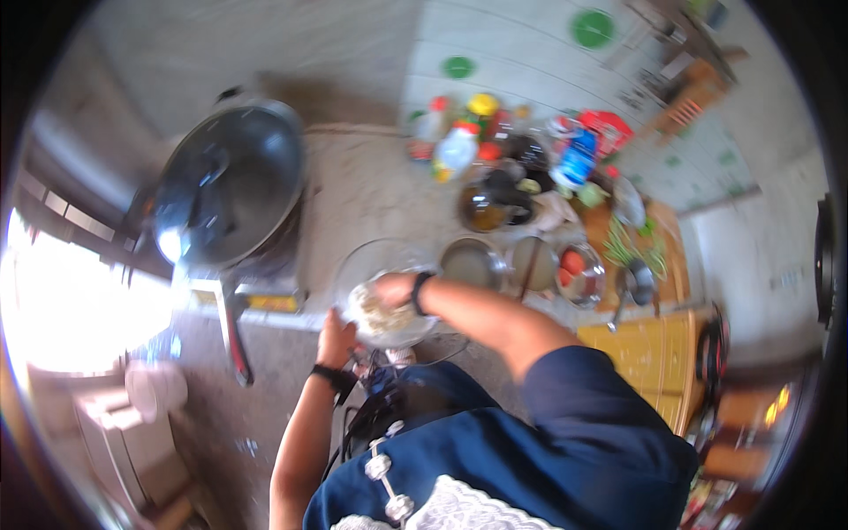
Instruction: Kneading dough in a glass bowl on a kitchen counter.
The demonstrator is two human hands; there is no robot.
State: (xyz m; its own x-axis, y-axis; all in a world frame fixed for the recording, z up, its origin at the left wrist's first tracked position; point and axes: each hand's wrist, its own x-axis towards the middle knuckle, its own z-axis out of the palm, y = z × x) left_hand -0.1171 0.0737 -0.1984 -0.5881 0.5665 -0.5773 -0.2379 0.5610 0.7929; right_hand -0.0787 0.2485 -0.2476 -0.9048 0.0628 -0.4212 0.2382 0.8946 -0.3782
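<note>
A large clear bowl (361,255) stands at the counter's front edge, with a pale, lumpy dough-like mass (381,315) in it. My right hand (395,289) reaches into the bowl from the right, its fingers in or on the mass and partly hidden by it. At the bowl's left front rim is my left hand (336,338), its fingers gripping the rim. Both wrists wear dark bands. The picture is blurred around the hands.
A big wok (232,185) sits on a stove at the left, its handle jutting past the front edge. Right of the bowl stand a metal bowl (472,262), another bowl with a stick across it, and a bowl of red pieces (571,266). Bottles, greens and a ladle (636,281) lie beyond.
</note>
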